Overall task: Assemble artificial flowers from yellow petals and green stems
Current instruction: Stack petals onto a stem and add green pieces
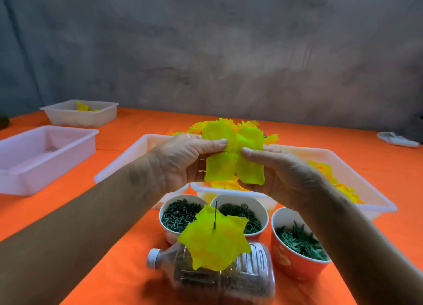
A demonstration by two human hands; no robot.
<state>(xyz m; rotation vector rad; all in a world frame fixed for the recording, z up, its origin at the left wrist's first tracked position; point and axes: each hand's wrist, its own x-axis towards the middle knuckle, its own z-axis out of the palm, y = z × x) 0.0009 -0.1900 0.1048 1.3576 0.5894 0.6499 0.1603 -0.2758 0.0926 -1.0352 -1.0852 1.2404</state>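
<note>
Head camera, looking down over the orange table (119,247): both hands are up above the big white tray (357,167), and between them hangs a yellow petal piece (233,153) with four lobes. The left hand (180,158) pinches it from its side, thumb lying flat across the upper left lobe, the other fingers tucked behind the fabric where they can't be seen. The right hand (281,169) pinches from the opposite side, thumb tip pressed right at the centre where the lobes meet, the remaining fingers curled behind and below the lower right lobe. So the petal piece sits squarely between the two thumbs, facing the camera, held clear of the tray.

Inside that big white tray, loose yellow petals (336,181) lie heaped along its right side, and a pile of finished yellow flowers (251,125) rises just behind the held piece. In front of the tray stand three paper cups: one with dark green pegs (178,213), one with thin green rings (247,213), one with spiky green leaf parts (299,240). Nearer the camera than the cups, a clear plastic bottle (217,272) lies on its side, and a thin dark stem (215,214) stands up from it through a stack of yellow petals (215,240). Well left of the tray sit two more white bins (41,158), the farther one (80,112) with a bit of yellow inside.
</note>
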